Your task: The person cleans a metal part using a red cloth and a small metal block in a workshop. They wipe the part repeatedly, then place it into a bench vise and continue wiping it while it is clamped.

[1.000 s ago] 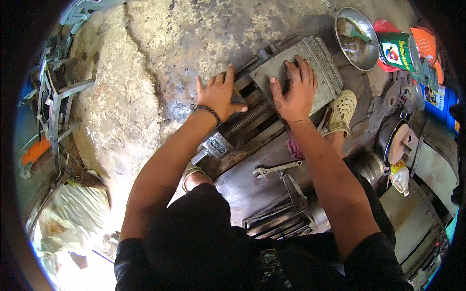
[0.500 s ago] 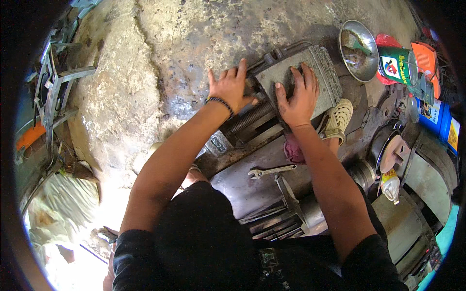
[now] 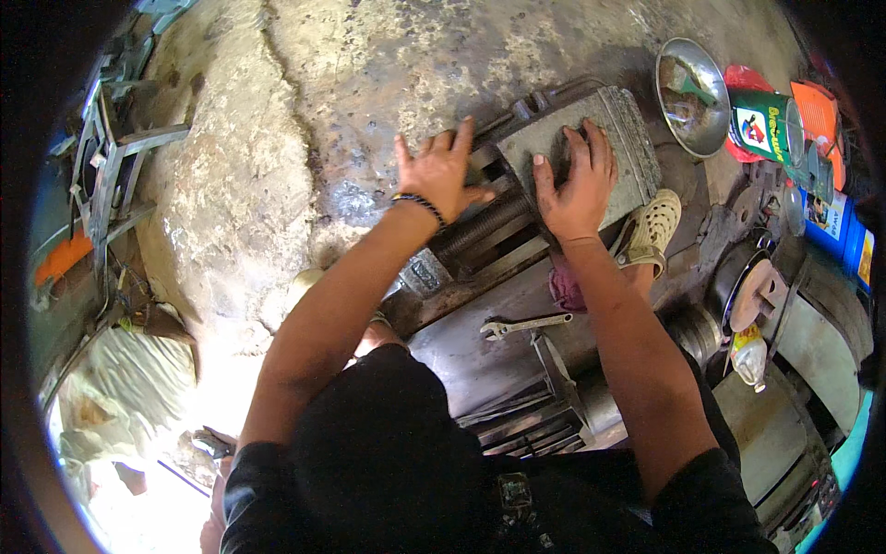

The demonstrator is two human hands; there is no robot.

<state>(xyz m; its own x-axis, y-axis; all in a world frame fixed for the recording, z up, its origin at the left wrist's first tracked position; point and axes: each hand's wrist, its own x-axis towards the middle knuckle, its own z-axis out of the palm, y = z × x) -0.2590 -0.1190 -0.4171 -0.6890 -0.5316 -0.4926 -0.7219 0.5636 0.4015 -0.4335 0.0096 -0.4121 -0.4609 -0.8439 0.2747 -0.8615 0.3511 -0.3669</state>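
Left hand has come nearer to the right one.
The left hand [image 3: 436, 180] has moved along the metal vise [image 3: 628, 138], so its thumb now reaches further over the threaded screw [image 3: 472, 227], and the gap to the right hand [image 3: 579, 198] became smaller. On the other side of the left forearm [image 3: 337, 309], a pale rounded shape [image 3: 303, 285] has appeared, perhaps the left shoe, although the arm hides much of it.

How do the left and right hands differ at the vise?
The left hand wears a dark bracelet at the wrist; the right hand wears none. In view, the left hand partly overlaps the floor; the right hand lies over the flat grey top of the vise. Both are open.
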